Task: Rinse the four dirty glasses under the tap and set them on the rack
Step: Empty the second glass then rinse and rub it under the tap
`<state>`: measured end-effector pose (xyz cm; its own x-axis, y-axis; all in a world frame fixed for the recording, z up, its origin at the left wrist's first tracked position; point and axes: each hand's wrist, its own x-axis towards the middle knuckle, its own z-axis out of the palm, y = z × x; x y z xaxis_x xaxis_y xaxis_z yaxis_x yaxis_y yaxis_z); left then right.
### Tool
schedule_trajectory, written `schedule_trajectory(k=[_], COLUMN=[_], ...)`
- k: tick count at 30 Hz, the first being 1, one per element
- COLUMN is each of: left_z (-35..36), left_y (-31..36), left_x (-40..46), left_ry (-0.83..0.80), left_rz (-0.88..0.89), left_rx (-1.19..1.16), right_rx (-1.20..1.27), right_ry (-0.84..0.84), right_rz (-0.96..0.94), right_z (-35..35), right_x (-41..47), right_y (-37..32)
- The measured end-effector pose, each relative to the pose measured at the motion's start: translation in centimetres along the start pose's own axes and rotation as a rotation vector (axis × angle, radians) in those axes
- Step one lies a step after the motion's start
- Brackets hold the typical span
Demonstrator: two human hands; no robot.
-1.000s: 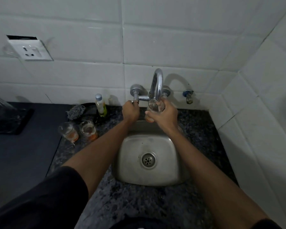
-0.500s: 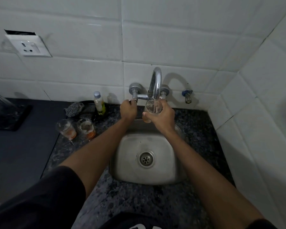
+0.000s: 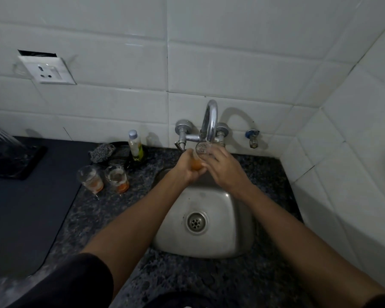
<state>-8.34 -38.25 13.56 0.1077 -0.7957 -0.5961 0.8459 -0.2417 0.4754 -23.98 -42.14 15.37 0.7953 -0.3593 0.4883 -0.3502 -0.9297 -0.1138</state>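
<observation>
The glass [image 3: 200, 155] is sitting tilted directly beneath the tap [image 3: 210, 121] spout, above the sink [image 3: 236, 218], with orange residue showing in its base. The left hand [image 3: 186, 166] is wrapping closed around the lower body of the glass. The right hand [image 3: 223, 167] is pressing its fingers against the glass from 3 o'clock, near the rim. Two more dirty glasses [image 3: 102, 178] are standing upright side by side on the granite counter [image 3: 111, 216] at 9 o'clock from the sink. The rack [image 3: 11, 161] is lying at the far 9 o'clock edge.
</observation>
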Motion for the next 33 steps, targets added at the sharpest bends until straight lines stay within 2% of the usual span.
schedule_trajectory(k=[2, 5, 7, 9, 12, 13, 15, 18, 20, 22, 24, 27, 29, 31, 33], left_z=[0.2, 0.7, 0.8, 0.7, 0.3, 0.2, 0.5, 0.8, 0.7, 0.6, 0.7, 1.1, 1.0, 0.8, 0.4], left_y=[-0.2, -0.7, -0.8, -0.6, 0.3, 0.5, 0.4, -0.1, 0.0, 0.5, 0.8, 0.5, 0.4, 0.5, 0.9], left_x=[0.4, 0.8, 0.9, 0.7, 0.8, 0.9, 0.9, 0.9, 0.7, 0.7, 1.0, 1.2, 1.2, 1.0, 1.2], left_ry=[0.020, 0.041, 0.051, 0.044, 0.082, 0.091, 0.084, 0.059, 0.020, 0.007, 0.033, 0.047, 0.045, 0.048, 0.043], left_rz=[0.037, 0.095, 0.110, 0.079, 0.017, 0.015, 0.036, 0.069, 0.051, 0.006, 0.004, 0.064, 0.048, -0.007, -0.037], left_rx=[0.005, 0.023, -0.006, -0.025, 0.026, 0.055, 0.076, 0.072, 0.091, 0.115, 0.126, 0.094, 0.121, 0.180, 0.185], right_rx=[0.085, 0.333, 0.382, 0.362, 0.156, 0.129, 0.220, 0.421, 0.365, 0.193, 0.137, 0.407, 0.471, 0.342, 0.219], right_ry=[-0.104, -0.164, -0.187, -0.251, -0.351, -0.360, -0.312, -0.193, -0.204, -0.342, -0.411, -0.289, -0.242, -0.292, -0.421], right_rz=[-0.003, 0.263, 0.402, 0.360, 0.053, 0.007, 0.096, 0.351, 0.306, 0.110, 0.059, 0.317, 0.441, 0.324, 0.147], right_z=[-0.3, -0.6, -0.5, -0.9, -2.1, -2.0, -1.8, -0.5, -0.7, -1.4, -1.5, -0.9, -0.5, -1.2, -2.0], right_x=[-0.2, 0.9, 1.9, 2.4, 2.2, 1.9, 1.6, 1.7, 1.7, 1.4, 1.0, 1.7, 2.4, 2.2, 1.8], right_y=[0.7, -0.4, -1.1, -1.0, 0.9, 1.3, 0.2, -1.7, -1.6, -0.3, 0.7, -1.0, -1.7, -1.0, 0.3])
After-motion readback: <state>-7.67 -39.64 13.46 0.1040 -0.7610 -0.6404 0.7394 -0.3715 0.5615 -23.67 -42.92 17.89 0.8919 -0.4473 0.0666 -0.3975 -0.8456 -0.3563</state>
